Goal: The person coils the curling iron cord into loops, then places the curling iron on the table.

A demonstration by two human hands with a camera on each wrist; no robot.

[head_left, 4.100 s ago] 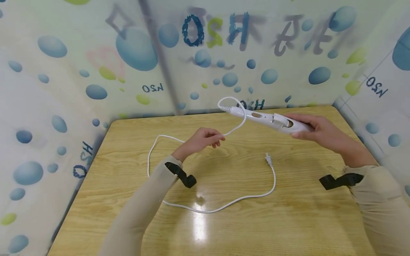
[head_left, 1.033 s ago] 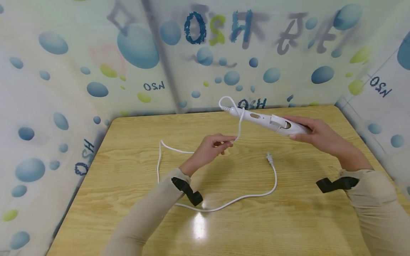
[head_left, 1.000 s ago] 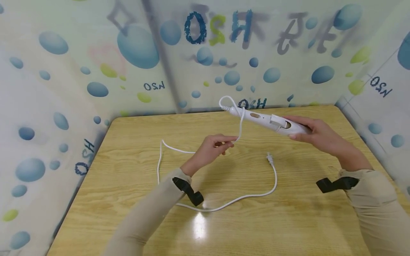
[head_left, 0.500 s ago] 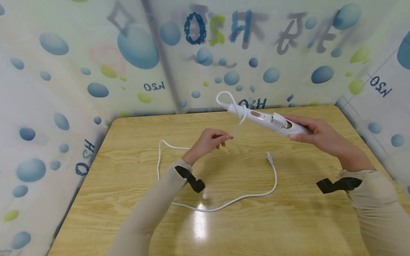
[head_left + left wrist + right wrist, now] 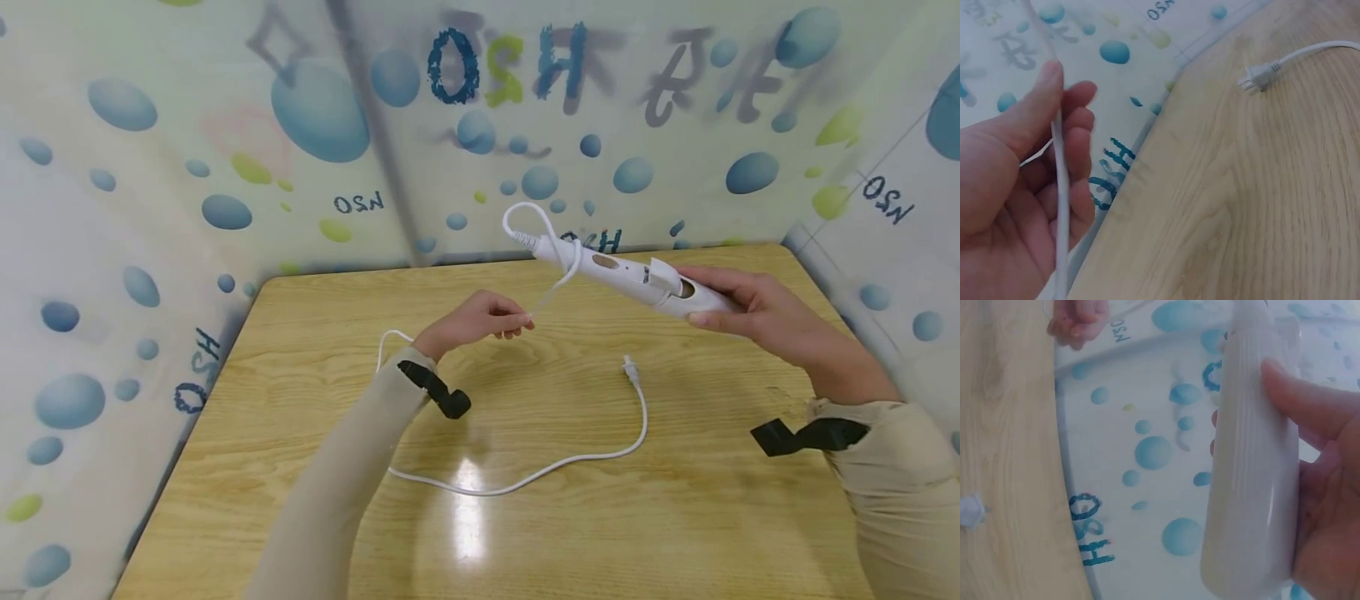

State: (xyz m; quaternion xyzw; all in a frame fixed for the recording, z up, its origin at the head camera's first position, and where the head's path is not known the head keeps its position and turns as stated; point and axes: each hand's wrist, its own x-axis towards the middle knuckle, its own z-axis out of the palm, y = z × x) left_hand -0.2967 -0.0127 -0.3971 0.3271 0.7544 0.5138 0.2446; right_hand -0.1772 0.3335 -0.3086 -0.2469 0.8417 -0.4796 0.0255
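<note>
My right hand [image 5: 757, 308] grips the wide end of a white wand-shaped appliance [image 5: 622, 279] that looks like a hair curler, held tilted above the far part of the table. Its white cord [image 5: 540, 208] leaves the narrow end in a high loop, turns once around the body there, then runs down to my left hand [image 5: 476, 321]. Thumb and fingertips of that hand pinch the cord, and more of it passes through the curled fingers in the left wrist view. In the right wrist view the smooth, partly ribbed white casing [image 5: 1250, 475] lies between thumb and fingers.
The rest of the cord curves over the wooden table [image 5: 675, 517], partly hidden behind the left forearm. Its two-prong plug [image 5: 631, 371] lies right of centre. A patterned sheet [image 5: 465, 150] stands close behind the table and at both sides.
Since one second ago my left hand has moved up and left, drawing the cord straighter. The appliance's narrow end has risen slightly. Compared with the oldest frame, the cord now goes around the body.
</note>
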